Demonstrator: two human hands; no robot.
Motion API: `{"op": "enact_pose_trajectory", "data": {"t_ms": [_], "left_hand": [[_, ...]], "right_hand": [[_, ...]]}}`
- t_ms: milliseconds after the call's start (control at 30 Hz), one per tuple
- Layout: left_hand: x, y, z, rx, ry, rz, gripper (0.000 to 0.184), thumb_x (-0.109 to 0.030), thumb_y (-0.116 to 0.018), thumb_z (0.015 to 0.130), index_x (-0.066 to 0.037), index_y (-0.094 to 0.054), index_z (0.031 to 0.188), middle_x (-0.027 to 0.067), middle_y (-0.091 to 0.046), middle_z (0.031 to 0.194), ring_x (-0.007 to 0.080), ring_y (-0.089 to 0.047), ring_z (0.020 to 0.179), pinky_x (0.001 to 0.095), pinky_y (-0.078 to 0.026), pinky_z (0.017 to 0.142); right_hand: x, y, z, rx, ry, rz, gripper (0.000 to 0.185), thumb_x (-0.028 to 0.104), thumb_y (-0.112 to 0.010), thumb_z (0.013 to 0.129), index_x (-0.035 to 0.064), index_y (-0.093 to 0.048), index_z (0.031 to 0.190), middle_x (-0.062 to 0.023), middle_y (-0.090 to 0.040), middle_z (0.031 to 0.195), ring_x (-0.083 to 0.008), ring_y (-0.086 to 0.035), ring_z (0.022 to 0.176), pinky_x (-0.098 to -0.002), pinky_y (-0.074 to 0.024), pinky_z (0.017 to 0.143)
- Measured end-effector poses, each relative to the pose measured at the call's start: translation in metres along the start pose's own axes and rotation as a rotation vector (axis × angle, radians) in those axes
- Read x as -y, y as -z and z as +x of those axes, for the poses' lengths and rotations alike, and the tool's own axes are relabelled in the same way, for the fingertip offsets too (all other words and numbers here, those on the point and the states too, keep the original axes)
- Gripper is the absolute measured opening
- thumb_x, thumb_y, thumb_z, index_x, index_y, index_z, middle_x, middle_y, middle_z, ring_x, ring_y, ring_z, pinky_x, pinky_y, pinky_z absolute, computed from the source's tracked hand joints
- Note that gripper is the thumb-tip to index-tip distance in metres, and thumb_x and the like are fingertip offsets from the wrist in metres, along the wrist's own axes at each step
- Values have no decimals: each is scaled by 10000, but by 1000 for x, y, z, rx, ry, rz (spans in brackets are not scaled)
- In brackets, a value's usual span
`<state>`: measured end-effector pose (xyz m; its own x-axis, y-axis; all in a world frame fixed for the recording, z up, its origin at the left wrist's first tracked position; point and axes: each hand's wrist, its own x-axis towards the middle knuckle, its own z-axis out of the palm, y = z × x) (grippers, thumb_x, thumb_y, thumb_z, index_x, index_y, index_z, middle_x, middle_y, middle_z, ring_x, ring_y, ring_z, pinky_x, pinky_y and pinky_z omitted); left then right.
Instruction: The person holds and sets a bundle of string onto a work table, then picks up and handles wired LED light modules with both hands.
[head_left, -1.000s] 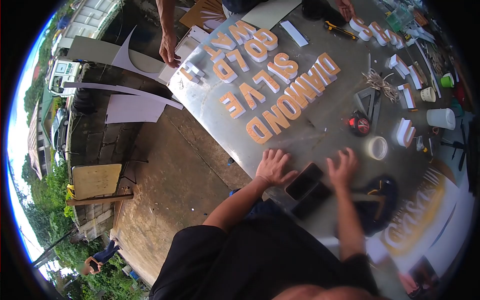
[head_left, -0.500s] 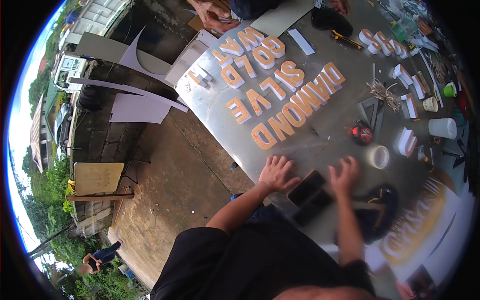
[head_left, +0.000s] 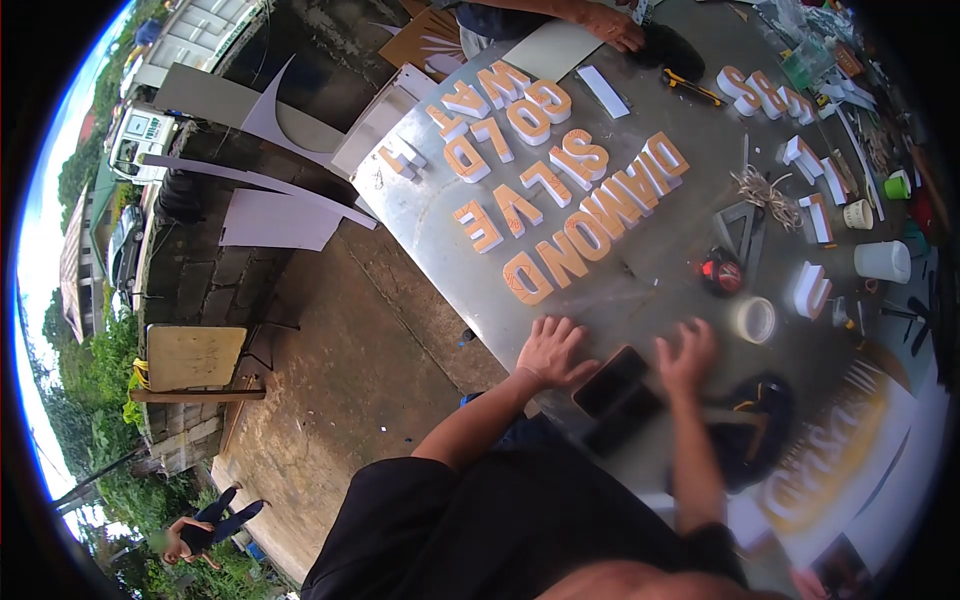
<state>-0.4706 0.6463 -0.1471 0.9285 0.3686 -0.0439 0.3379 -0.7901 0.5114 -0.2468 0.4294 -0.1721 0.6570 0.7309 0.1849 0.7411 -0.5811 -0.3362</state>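
My left hand (head_left: pixel 553 350) lies flat near the table edge, fingers spread and holding nothing. A dark smartphone (head_left: pixel 610 380) rests just to its right, beside the fingertips. On the other side of the phone, my right hand (head_left: pixel 687 355) is at the tabletop with its fingers apart and slightly bent, also holding nothing. Beyond my hands stand box letters with orange faces and white sides: the row DIAMOND (head_left: pixel 597 222), a row SILVE (head_left: pixel 543 182) and a row GOLD (head_left: pixel 510 130). A roll of tape (head_left: pixel 754 319) sits to the right of my right hand.
A co-worker's hand (head_left: pixel 615 25) touches the far table edge near a yellow cutter (head_left: pixel 692 86). On the right are a red tape measure (head_left: pixel 721 271), a set square (head_left: pixel 738 235), coiled cord (head_left: pixel 768 195), cups (head_left: pixel 882 260), a dark cap (head_left: pixel 752 430) and a printed sign (head_left: pixel 830 450).
The co-worker's arm now reaches across the far edge to the right, away from the corner. A person in the background has shifted and strides. My hands stay nearly where they were.
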Motion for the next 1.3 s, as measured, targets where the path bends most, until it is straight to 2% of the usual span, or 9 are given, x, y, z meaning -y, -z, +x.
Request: {"op": "enact_pose_trajectory", "data": {"t_ms": [133, 267, 333, 833, 1067, 1300], "left_hand": [[-2, 3, 0, 58, 27, -8, 636, -617, -614, 900, -96, -571, 1262, 127, -506, 1123, 339, -465, 1089, 466, -330, 1042], [0, 1, -1, 58, 30, 3, 637, -617, -612, 901, -98, -568, 1267, 129, -506, 1134, 341, -463, 1093, 469, -332, 1041], [0, -2, -1, 9, 13, 9, 652, -666, -599, 901, -117, -577, 1251, 115, -502, 1089, 324, -466, 1055, 476, -327, 1045], [0, 0, -1, -10, 2, 19, 636, -656, -609, 899, -119, -578, 1238, 113, -506, 1092, 326, -472, 1054, 466, -336, 1031], [-6, 0, 0, 49, 28, 15, 660, -635, -630, 870, -102, -590, 1257, 131, -523, 1128, 341, -471, 1095, 472, -337, 1012], [-5, -3, 1, 12, 0, 48, 628, -641, -634, 871, -132, -597, 1236, 104, -549, 1125, 337, -487, 1099, 488, -330, 1024]], "right_hand": [[0, -1, 0, -8, 1, 3, 524, 470, -729, 890, 94, -599, 1231, -177, -494, 1428, -424, -460, 1316, -563, -361, 1084], [-1, -2, 0, -6, -7, 8, 522, 472, -728, 890, 92, -603, 1225, -178, -497, 1426, -424, -459, 1321, -563, -360, 1088], [-1, -1, -1, -6, -7, 7, 520, 472, -729, 889, 90, -607, 1220, -178, -499, 1426, -424, -460, 1320, -564, -360, 1091], [-3, -6, -2, -42, 19, 1, 522, 465, -739, 881, 101, -608, 1231, -168, -489, 1435, -418, -451, 1336, -566, -356, 1100], [5, 2, -2, -17, -84, 4, 533, 464, -753, 866, 109, -607, 1236, -154, -482, 1436, -407, -447, 1341, -562, -353, 1108], [7, 4, 1, -33, -73, -4, 538, 497, -741, 869, 106, -621, 1217, -150, -480, 1420, -389, -438, 1349, -524, -361, 1113]]}}
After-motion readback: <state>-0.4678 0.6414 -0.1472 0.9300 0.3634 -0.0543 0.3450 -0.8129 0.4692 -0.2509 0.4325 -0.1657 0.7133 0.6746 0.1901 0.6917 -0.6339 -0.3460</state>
